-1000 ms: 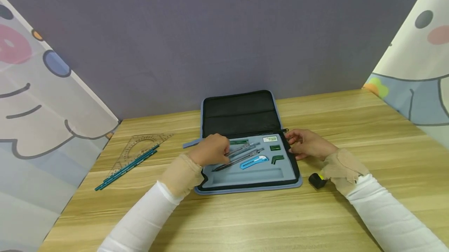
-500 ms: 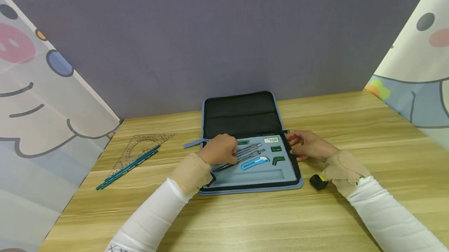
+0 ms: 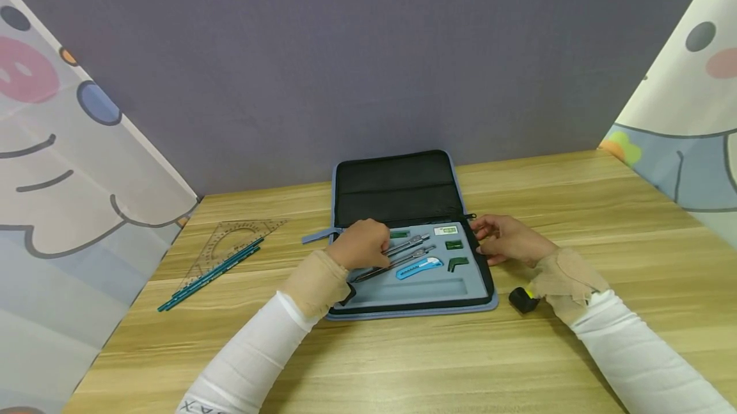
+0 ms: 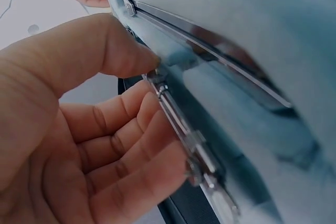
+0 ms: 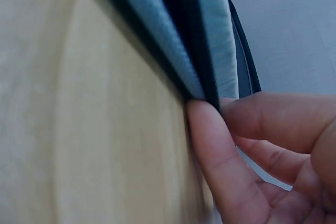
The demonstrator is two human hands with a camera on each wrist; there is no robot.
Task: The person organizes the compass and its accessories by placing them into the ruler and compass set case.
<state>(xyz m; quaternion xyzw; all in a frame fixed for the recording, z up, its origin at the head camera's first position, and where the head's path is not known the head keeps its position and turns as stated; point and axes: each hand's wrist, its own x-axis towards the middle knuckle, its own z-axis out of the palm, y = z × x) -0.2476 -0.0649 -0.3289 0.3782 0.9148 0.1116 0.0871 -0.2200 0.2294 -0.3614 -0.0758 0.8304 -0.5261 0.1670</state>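
A zip case [image 3: 397, 187] lies unfolded on the wooden table, its pale blue tray holding drawing tools. Over the tray's left part, my left hand [image 3: 363, 242] pinches a silver compass [image 4: 181, 121] between thumb and fingers. A second compass [image 3: 416, 253] lies just beside it, its left end close to that hand. Nearer the front sits a light-blue utility knife [image 3: 419, 267]. At the case's right side, thumb and forefinger of my right hand [image 3: 512, 239] grip the case edge [image 5: 197, 72].
Left of the case, several teal pencils [image 3: 213, 273] lie across a clear set square [image 3: 221, 241]. A small black object with a yellow part [image 3: 523, 299] is by the right wrist. The tray also bears a white eraser [image 3: 446, 230] and small green pieces [image 3: 457, 263].
My left hand has shifted slightly to the right over the tray, uncovering the case's blue strap on the left. The right hand stays at the case edge.
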